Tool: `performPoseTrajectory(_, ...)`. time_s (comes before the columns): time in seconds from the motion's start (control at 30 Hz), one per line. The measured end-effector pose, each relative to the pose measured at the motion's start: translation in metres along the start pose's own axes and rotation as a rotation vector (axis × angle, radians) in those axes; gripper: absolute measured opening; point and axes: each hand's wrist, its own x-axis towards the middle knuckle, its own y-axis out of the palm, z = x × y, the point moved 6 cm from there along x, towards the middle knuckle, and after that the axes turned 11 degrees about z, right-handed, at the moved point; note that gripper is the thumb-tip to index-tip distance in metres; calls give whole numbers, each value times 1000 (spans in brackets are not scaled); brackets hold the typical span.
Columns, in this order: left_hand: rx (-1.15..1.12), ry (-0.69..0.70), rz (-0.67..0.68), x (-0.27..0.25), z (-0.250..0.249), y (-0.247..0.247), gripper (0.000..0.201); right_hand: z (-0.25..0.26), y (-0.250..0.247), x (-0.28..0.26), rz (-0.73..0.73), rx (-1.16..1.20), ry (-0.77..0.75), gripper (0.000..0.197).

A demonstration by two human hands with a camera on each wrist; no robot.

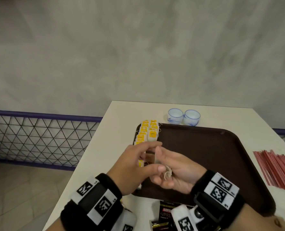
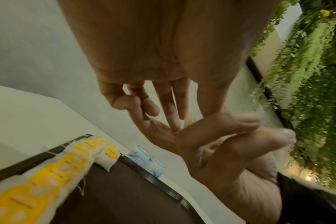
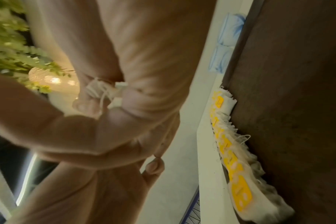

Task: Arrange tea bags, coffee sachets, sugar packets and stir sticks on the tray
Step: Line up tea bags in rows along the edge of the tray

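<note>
Both hands meet above the near left part of the brown tray (image 1: 205, 147). The right hand (image 1: 175, 170) lies palm up with its fingers curled round a pale tea bag (image 1: 167, 174), whose string (image 3: 101, 92) is bunched between thumb and fingers in the right wrist view. The left hand (image 1: 135, 165) reaches across it with forefinger straight and thumb touching the bag; whether it truly pinches the bag cannot be told (blur hides the contact).

Along the tray's left edge runs a row of tea bags (image 1: 146, 132) with yellow tags, overlapped like tiles. The row's long axis goes from the near edge to the far edge, tags facing up, and it lies just beside the hands.

Two small white-and-blue cups (image 1: 183, 116) stand on the white table (image 1: 121, 114) just beyond the tray's far rim. A bundle of red stir sticks (image 1: 277, 170) lies on the table to the right of the tray, pointing away and leftward. Dark coffee sachets (image 1: 165, 214) lie at the tray's near rim, partly hidden by the right wrist.
</note>
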Motion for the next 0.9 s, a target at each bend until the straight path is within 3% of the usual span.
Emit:
performPoseTrajectory(0.13,-2,70,-16,-10,-15,16,6,-7,10,-18,-47,-16,-3,62)
performPoseTrajectory(0.2,-52,45,-50,-17,-14,20,4,-10,9,-29,-122,9,-4,62)
performPoseTrajectory(0.27,-179,-12,-60,-22,-9,19,14,-5,7,-41,-177,-80,-56,53)
performPoseTrajectory(0.37,-433,-178,42,-27,0,26,16,7,5,-58,-201,-366,-171,30)
performPoseTrajectory(0.5,-677,-225,186,-34,-1,34,35,18,21,-68,-134,-817,-164,45)
performPoseTrajectory(0.7,-838,-251,197,-36,6,26,28,28,29,-61,-62,-920,-105,43)
performPoseTrajectory(0.8,-792,-269,148,-33,9,21,26,36,19,-48,-173,-1038,-153,30)
performPoseTrajectory(0.9,-469,-319,20,-32,17,3,37,53,-4,-32,-277,-1085,-225,19)
